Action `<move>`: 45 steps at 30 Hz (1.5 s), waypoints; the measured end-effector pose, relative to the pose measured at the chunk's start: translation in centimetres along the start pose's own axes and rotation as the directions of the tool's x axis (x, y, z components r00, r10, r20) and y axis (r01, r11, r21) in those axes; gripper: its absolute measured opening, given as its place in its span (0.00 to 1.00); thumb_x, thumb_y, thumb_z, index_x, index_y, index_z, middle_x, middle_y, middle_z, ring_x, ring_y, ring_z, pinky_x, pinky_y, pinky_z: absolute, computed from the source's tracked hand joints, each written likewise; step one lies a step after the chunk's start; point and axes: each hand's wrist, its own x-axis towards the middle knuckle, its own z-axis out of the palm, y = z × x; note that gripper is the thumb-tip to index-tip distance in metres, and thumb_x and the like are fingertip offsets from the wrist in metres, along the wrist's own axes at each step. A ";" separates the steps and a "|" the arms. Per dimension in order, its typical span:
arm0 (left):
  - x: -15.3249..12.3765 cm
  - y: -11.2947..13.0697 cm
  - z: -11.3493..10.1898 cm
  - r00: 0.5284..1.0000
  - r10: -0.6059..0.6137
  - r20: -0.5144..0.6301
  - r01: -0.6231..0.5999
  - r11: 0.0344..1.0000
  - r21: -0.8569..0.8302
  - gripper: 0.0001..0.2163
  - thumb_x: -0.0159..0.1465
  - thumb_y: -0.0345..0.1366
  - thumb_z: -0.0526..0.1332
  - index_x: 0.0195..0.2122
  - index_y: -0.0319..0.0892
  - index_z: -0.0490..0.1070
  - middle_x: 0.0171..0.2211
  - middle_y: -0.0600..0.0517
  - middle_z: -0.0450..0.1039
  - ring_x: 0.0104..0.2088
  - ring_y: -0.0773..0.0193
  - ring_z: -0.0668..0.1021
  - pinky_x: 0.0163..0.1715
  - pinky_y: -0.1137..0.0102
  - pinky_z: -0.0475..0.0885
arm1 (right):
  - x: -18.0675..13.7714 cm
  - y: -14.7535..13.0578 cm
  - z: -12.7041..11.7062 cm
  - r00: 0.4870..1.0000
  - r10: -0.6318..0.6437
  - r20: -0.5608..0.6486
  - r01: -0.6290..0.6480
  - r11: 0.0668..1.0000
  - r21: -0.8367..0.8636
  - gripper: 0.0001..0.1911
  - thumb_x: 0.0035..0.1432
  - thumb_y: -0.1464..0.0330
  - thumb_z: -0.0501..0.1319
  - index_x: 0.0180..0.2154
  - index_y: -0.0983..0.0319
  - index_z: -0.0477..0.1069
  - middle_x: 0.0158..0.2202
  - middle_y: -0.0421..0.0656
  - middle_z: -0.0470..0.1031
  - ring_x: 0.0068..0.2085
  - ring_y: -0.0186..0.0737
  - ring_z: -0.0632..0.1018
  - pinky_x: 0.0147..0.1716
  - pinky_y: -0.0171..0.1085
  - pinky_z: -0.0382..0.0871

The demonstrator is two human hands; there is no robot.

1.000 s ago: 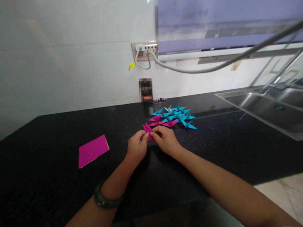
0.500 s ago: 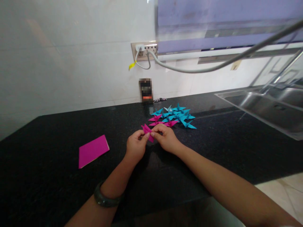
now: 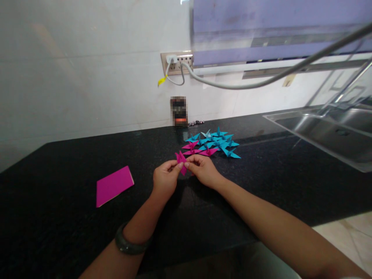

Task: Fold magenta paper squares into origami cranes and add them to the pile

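Note:
Between my two hands, above the black countertop, is a pink origami crane (image 3: 182, 159) with its folded points sticking up. My left hand (image 3: 166, 179) pinches its left side between thumb and fingers. From the right, my right hand (image 3: 204, 169) pinches the other side, thumb close to the left thumb. Just beyond my hands lies a cluster of finished paper cranes: several blue cranes (image 3: 220, 144), a few pink cranes (image 3: 208, 152) and a pale one (image 3: 207, 134). A stack of square pink paper (image 3: 115, 186) rests to the left of my left hand.
The black countertop (image 3: 69, 166) meets a tiled wall behind. A pixelated dark object (image 3: 179, 111) stands against that wall, under a power socket (image 3: 176, 62) with a plug. A grey cable (image 3: 232, 86) hangs across the upper right, and a steel sink (image 3: 328, 131) is set in at right.
The pink crane has turned slightly more upright in my fingers. My left hand has shifted a little to the left, and my right hand slightly down.

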 end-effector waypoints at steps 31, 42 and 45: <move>-0.1 0.3 0.2 0.989 -0.071 0.129 0.097 0.973 -0.210 0.07 0.51 0.35 0.61 0.29 0.38 0.70 0.21 0.55 0.71 0.22 0.70 0.72 0.24 0.76 0.66 | 0.0 0.0 -0.2 1.000 -0.024 -0.002 0.024 0.999 -0.027 0.05 0.48 0.69 0.59 0.28 0.64 0.68 0.22 0.37 0.67 0.22 0.28 0.66 0.22 0.30 0.62; 0.0 0.3 0.2 0.990 -0.099 0.096 0.114 0.977 -0.178 0.09 0.49 0.37 0.62 0.29 0.37 0.72 0.22 0.53 0.72 0.21 0.70 0.72 0.23 0.75 0.65 | 0.0 0.3 -0.2 0.997 -0.076 0.010 0.077 0.990 -0.122 0.07 0.49 0.67 0.59 0.31 0.64 0.70 0.27 0.40 0.70 0.27 0.31 0.70 0.27 0.32 0.65; 0.1 0.1 0.3 0.988 -0.123 0.088 0.136 0.978 -0.160 0.10 0.49 0.38 0.63 0.28 0.36 0.72 0.20 0.53 0.72 0.20 0.70 0.71 0.21 0.75 0.65 | -0.2 0.1 -0.1 0.988 -0.150 -0.024 0.141 0.968 -0.207 0.06 0.49 0.68 0.60 0.30 0.64 0.70 0.26 0.40 0.71 0.28 0.32 0.70 0.29 0.32 0.65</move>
